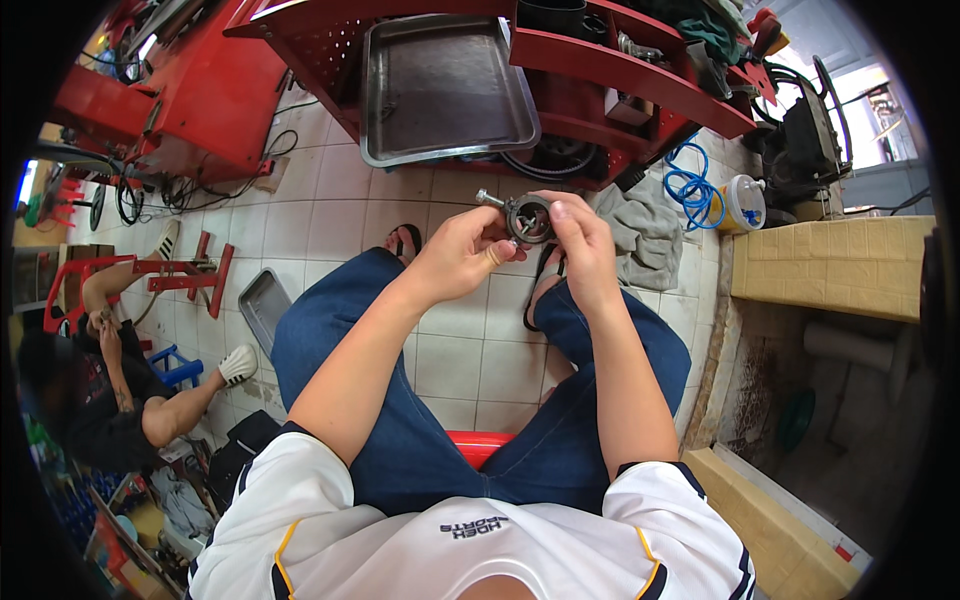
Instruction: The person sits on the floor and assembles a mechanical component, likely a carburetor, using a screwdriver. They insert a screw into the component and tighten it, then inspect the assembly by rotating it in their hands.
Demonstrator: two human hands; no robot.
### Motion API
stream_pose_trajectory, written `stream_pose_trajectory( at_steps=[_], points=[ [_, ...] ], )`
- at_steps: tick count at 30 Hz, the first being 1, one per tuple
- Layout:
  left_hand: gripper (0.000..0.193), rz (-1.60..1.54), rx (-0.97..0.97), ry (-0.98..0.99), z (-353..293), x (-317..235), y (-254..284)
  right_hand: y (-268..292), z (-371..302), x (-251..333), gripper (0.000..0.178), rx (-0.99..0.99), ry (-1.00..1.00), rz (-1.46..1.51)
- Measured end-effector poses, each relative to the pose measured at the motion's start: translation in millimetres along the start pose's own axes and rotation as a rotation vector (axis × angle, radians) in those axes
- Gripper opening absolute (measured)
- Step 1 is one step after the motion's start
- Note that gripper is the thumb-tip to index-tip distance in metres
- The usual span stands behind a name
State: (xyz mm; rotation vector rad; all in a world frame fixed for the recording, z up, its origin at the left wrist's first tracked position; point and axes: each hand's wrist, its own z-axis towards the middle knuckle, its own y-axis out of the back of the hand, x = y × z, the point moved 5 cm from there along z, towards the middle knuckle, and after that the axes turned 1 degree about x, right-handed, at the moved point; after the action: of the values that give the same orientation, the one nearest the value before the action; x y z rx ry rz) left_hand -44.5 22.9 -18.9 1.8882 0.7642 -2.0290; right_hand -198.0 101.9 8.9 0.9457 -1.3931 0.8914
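Observation:
Between my two hands, above the floor and my knees, is a ring-shaped dark metal part [529, 219]. Small metal pieces show inside its hollow middle, and a short bright stem [489, 199] sticks out toward the upper left. My left hand [462, 252] is closed on its lower left side with thumb and fingers. On the right side, my right hand [584, 248] grips the rim, its thumb on top. The undersides of the part and several fingertips are hidden. Its exact kind is not clear.
Ahead, a metal tray [450, 90] rests at a red tool cart [640, 60]. Beyond my right knee lie a grey cloth [637, 235], a coiled blue hose [692, 190] and a yellow-white bucket [743, 203]. A smaller tray [265, 305] and another person [110, 390] are at left.

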Motion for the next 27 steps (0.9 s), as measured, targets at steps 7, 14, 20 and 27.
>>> stream_pose_trajectory(
  at_steps=[7,14,20,27],
  points=[
    [0.045,0.161,-0.079,-0.041,-1,-13,8,6,2,0,0.035,-0.033,0.093,-0.031],
    [0.043,0.214,-0.090,0.022,0,-8,22,-8,-1,17,0.044,0.135,0.037,-0.091],
    [0.046,0.284,-0.012,-0.003,-1,-7,15,-18,-1,14,0.044,0.257,-0.155,0.203],
    [0.043,0.330,0.001,-0.013,-2,-22,4,-18,0,3,0.041,0.328,-0.225,0.323]
  ],
)
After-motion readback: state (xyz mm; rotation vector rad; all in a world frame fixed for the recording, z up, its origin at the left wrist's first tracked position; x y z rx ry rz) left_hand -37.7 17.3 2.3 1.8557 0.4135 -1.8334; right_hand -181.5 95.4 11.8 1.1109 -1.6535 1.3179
